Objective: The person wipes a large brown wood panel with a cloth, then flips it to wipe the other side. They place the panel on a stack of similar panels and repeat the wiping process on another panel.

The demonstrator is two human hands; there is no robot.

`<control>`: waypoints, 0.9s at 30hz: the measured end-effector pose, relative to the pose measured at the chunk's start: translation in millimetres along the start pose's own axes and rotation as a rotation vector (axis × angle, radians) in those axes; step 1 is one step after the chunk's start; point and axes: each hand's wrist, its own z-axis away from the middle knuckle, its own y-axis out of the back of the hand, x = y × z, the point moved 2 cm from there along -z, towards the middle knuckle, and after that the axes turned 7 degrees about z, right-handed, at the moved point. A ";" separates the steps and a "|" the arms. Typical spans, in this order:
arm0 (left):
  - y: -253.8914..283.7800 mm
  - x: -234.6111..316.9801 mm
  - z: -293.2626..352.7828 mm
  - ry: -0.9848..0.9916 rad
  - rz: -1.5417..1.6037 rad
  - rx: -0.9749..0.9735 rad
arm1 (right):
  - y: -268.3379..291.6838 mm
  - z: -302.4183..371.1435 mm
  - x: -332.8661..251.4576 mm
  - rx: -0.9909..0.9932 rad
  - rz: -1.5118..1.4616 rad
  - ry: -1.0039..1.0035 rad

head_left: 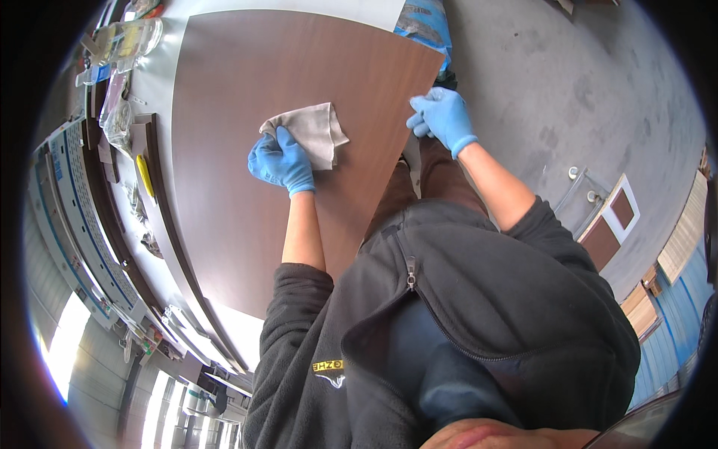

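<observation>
A large dark-brown wood-grain panel [239,82] lies flat in front of me. My left hand [283,161], in a blue glove, is closed on a beige cloth [313,135] on the panel's surface. Part of the cloth is bunched under the fingers, while the rest spreads to the right with loose corners. Beyond the panel's right edge is my right hand [443,121], also blue-gloved. Its fingers are curled in and I see nothing in them. The fingertips come close to the edge; whether they touch it I cannot tell.
Along the left, a dark strip [161,187] holds a yellow-handled tool [144,176]. A clear plastic container [134,41] stands at the far left. At the panel's far right corner is a blue plastic-wrapped bundle [425,26]. Boards [609,224] lie on the grey floor to the right.
</observation>
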 end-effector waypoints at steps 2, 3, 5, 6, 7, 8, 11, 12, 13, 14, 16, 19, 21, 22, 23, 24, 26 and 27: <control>-0.3 -2.0 0.5 0.085 0.009 -0.076 | -1.6 -0.3 -1.0 -0.022 -0.037 0.054; 0.0 -1.1 0.1 0.039 -0.003 -0.055 | -1.6 -0.9 0.1 0.009 0.012 -0.015; 1.0 0.5 0.1 -0.051 -0.023 -0.009 | -1.2 -1.6 1.3 0.039 0.061 -0.072; 1.0 0.2 0.2 -0.044 -0.038 -0.012 | -0.7 -1.7 2.0 0.044 0.081 -0.086; 0.7 -0.3 0.2 -0.025 -0.015 -0.006 | -1.1 -2.1 1.2 0.020 0.046 -0.027; 0.2 -1.1 0.3 0.005 0.003 -0.012 | -0.8 -2.1 1.7 0.016 0.039 -0.014; -0.6 -1.2 0.3 0.023 0.015 -0.033 | 0.0 -1.2 3.1 0.006 0.022 -0.008; -0.6 -0.6 0.2 0.013 0.014 -0.039 | -0.6 -1.0 3.0 -0.006 0.008 0.008; -0.2 0.2 -0.1 -0.010 0.013 -0.023 | -0.3 -0.2 3.5 0.003 0.020 -0.006; 0.4 1.0 -0.1 -0.031 0.009 -0.011 | -1.1 0.1 3.5 0.002 0.027 -0.014; 1.0 1.1 -0.3 -0.019 0.000 -0.007 | -1.5 1.0 3.9 0.046 0.048 -0.046; 0.5 -0.4 -0.1 0.029 -0.006 -0.023 | -3.8 0.2 0.5 0.015 -0.035 0.083; -0.4 -0.5 -0.2 0.001 0.015 -0.015 | -3.7 -0.9 1.8 0.033 -0.021 0.004; -0.7 -0.6 0.2 -0.015 0.004 -0.003 | -3.8 -1.3 2.1 0.028 -0.019 -0.005; -1.2 -0.8 0.2 -0.026 -0.005 -0.006 | -3.3 -2.0 3.7 0.031 0.013 -0.081; -1.4 -0.9 0.8 -0.028 -0.020 0.009 | -3.2 -2.1 4.8 0.037 0.036 -0.103; -1.8 -1.5 1.0 -0.016 -0.006 0.016 | -3.3 -2.0 4.1 0.012 0.010 0.012; -1.7 -1.8 1.0 0.008 -0.008 0.013 | -2.9 -2.1 3.4 0.019 0.004 0.060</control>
